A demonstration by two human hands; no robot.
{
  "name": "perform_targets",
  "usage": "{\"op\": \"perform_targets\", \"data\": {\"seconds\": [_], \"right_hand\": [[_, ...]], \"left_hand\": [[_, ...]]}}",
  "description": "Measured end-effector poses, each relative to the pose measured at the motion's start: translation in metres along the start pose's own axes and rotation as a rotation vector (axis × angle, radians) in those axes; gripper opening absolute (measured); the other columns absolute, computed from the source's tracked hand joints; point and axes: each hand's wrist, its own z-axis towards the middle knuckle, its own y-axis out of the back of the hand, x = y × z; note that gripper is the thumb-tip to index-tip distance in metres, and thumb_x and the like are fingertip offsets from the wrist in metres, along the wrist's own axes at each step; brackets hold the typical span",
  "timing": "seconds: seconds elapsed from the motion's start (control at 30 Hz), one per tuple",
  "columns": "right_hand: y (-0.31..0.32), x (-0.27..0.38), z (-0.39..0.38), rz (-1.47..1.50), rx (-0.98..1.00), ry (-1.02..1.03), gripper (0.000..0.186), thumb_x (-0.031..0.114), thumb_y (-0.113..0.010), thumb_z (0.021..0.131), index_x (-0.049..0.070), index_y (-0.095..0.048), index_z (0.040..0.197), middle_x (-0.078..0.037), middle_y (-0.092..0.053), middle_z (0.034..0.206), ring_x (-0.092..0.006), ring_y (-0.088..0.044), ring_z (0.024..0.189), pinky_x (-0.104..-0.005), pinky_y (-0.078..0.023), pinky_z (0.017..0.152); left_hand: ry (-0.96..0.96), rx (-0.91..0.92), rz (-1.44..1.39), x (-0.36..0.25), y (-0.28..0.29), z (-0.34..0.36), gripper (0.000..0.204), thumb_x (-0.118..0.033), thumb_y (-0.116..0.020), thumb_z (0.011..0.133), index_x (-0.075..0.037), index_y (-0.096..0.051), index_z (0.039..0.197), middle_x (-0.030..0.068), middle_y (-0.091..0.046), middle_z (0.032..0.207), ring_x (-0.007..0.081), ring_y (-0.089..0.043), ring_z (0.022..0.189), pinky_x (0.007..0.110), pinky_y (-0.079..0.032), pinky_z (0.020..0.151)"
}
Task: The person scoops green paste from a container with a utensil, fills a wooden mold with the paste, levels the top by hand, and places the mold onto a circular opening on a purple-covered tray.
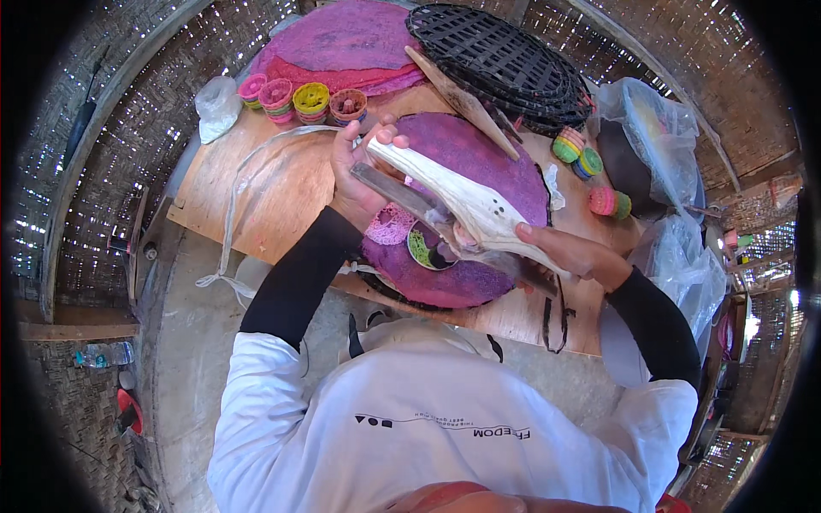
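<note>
Across my chest I hold a two-armed wooden press (466, 195), one arm wrapped in white material, tilted down to the right. My left hand (357, 175) is closed around its upper left end, with the bare wooden arm by the palm. My right hand (575, 255) grips the lower right end, thumb on top. Below the press lies a purple round sheet (453, 278) on the table. A pink lacy disc (390, 224) rests on it, beside a small cup with green stuff (420, 246) partly hidden under the press.
The wooden table (291, 192) carries several stacked colourful cups (311, 101) at far left and more cups (609, 203) at right. Behind are pink round sheets (351, 38), a wooden paddle (462, 98) and black woven trays (505, 64). Clear plastic bags (654, 128) hang at right.
</note>
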Motion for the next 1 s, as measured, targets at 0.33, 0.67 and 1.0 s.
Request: {"op": "perform_targets", "data": {"seconds": [0.33, 0.67, 1.0], "right_hand": [[0.005, 0.007, -0.008, -0.213, -0.253, 0.024, 0.074, 0.067, -0.039, 0.082, 0.000, -0.062, 0.062, -0.006, -0.055, 0.054, -0.0134, -0.055, 0.052, -0.0272, -0.043, 0.048], [-0.026, 0.024, 0.022, -0.203, -0.345, 0.211, 0.068, 0.061, -0.046, 0.083, -0.002, -0.062, 0.062, -0.004, -0.049, 0.048, -0.0122, -0.049, 0.046, -0.0289, -0.039, 0.044], [-0.015, 0.021, -0.009, -0.176, -0.284, 0.103, 0.066, 0.059, -0.045, 0.085, -0.001, -0.061, 0.060, -0.005, -0.051, 0.047, -0.0115, -0.053, 0.045, -0.0260, -0.040, 0.043]], "left_hand": [[-0.036, 0.140, -0.082, 0.007, 0.007, 0.016, 0.033, -0.034, -0.050, 0.084, -0.005, -0.045, 0.101, -0.0024, -0.048, 0.069, 0.0166, -0.052, 0.083, 0.034, -0.046, 0.072], [-0.070, 0.219, 0.079, -0.035, -0.006, 0.004, 0.033, -0.030, -0.049, 0.087, -0.003, -0.041, 0.105, -0.0058, -0.051, 0.065, 0.0112, -0.055, 0.073, 0.038, -0.044, 0.082], [-0.072, 0.006, 0.108, -0.010, -0.020, -0.012, 0.048, -0.037, -0.045, 0.088, 0.001, -0.043, 0.117, -0.0011, -0.056, 0.081, 0.0154, -0.055, 0.085, 0.043, -0.042, 0.086]]}}
